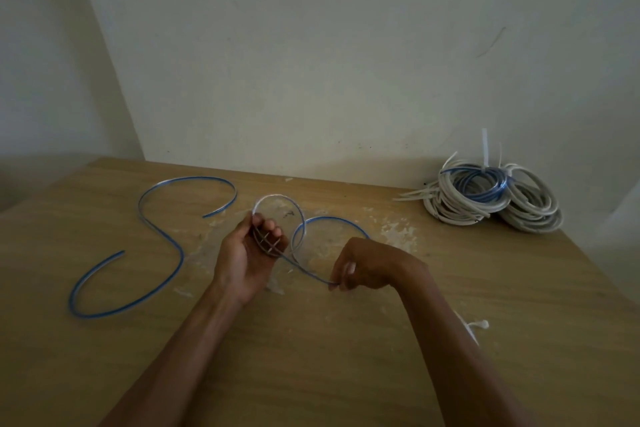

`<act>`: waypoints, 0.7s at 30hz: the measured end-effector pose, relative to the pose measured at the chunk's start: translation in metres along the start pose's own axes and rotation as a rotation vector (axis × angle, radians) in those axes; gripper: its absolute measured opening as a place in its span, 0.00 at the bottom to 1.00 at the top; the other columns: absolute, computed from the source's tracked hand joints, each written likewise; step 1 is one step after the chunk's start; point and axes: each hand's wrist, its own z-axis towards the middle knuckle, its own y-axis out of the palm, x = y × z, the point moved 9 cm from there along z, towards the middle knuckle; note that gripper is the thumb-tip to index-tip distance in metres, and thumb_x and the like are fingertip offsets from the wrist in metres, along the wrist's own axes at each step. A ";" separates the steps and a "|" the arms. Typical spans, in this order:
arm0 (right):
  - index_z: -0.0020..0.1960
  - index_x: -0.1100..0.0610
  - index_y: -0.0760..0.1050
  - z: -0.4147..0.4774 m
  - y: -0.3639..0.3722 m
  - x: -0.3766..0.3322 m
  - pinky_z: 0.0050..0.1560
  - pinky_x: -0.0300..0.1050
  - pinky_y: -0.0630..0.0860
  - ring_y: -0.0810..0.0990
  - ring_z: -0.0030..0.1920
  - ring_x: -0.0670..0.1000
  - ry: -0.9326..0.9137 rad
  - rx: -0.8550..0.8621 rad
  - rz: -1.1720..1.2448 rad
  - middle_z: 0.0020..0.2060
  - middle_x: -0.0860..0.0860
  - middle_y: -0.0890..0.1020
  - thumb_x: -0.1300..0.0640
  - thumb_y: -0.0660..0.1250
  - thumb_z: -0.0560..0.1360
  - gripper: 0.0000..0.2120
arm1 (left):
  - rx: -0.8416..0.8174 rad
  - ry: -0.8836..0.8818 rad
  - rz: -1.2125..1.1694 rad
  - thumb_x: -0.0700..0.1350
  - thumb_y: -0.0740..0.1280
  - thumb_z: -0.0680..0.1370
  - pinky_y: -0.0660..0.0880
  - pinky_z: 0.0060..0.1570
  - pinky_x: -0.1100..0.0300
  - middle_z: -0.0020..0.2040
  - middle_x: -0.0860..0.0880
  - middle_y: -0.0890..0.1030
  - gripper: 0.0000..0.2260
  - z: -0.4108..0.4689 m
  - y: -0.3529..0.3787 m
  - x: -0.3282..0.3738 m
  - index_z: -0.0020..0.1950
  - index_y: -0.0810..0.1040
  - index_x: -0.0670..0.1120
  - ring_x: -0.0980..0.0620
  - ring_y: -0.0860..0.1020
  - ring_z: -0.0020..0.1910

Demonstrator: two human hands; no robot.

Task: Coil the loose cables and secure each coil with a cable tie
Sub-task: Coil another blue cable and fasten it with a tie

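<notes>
A clear cable with a blue stripe [301, 229] is partly looped in mid-table. My left hand [249, 253] grips its small loops, palm turned up, fingers curled round the crossing strands. My right hand [360, 267] pinches the same cable a little further along, at its lower right, and the strand runs taut between both hands. A second loose blue-striped cable [173, 246] lies in an S shape on the left of the wooden table [519, 288], apart from my hands.
A pile of coiled white and blue cables [491, 198] bound with white ties sits at the back right by the wall. Loose white cable ties [412, 194] lie next to it; another white tie [476, 325] lies by my right forearm. Pale scuffs mark the tabletop.
</notes>
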 end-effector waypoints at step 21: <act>0.79 0.58 0.55 0.000 -0.034 0.049 0.33 0.41 0.71 0.81 0.33 0.48 0.161 0.585 1.013 0.40 0.56 0.87 0.63 0.73 0.76 0.38 | -0.046 -0.055 0.030 0.51 0.54 0.86 0.63 0.22 0.65 0.25 0.54 0.61 0.17 0.000 0.002 -0.008 0.41 0.71 0.47 0.58 0.60 0.21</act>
